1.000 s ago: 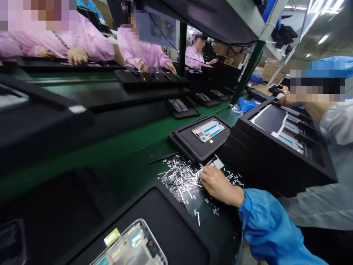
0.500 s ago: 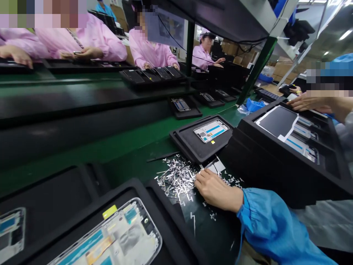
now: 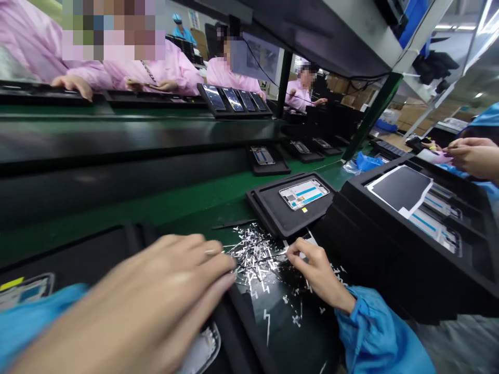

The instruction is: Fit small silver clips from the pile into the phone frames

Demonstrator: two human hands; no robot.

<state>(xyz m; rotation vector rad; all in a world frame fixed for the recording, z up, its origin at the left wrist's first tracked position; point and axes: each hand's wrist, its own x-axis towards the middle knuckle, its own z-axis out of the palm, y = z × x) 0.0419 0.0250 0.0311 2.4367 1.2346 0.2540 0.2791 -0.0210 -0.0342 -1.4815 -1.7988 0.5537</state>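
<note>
My right hand [image 3: 314,267] is closed in a pinch at the right side of a pile of small silvery strips [image 3: 255,257]. A thin strip [image 3: 281,253] shows at its fingertips. Large in the foreground, my left hand [image 3: 167,296] reaches over a black tray [image 3: 249,332], its fingers bent and pressed together close to the pile's left edge. Whatever its fingertips hold, if anything, is hidden. Below that hand, the corner of a phone frame [image 3: 205,350] shows in the tray; the hand covers the rest.
Behind the pile, a black tray [image 3: 268,221] bears a phone frame [image 3: 304,194] with blue strips. A tall stack of black trays [image 3: 374,249] stands at right, a dark sheet [image 3: 401,188] on top. Co-workers in pink sit across the bench; another person's hands [image 3: 475,156] are at far right.
My left hand has come into view from the lower left, over the near phone frame. My right hand stays by the pile, its pinch now showing more clearly. The view has shifted slightly.
</note>
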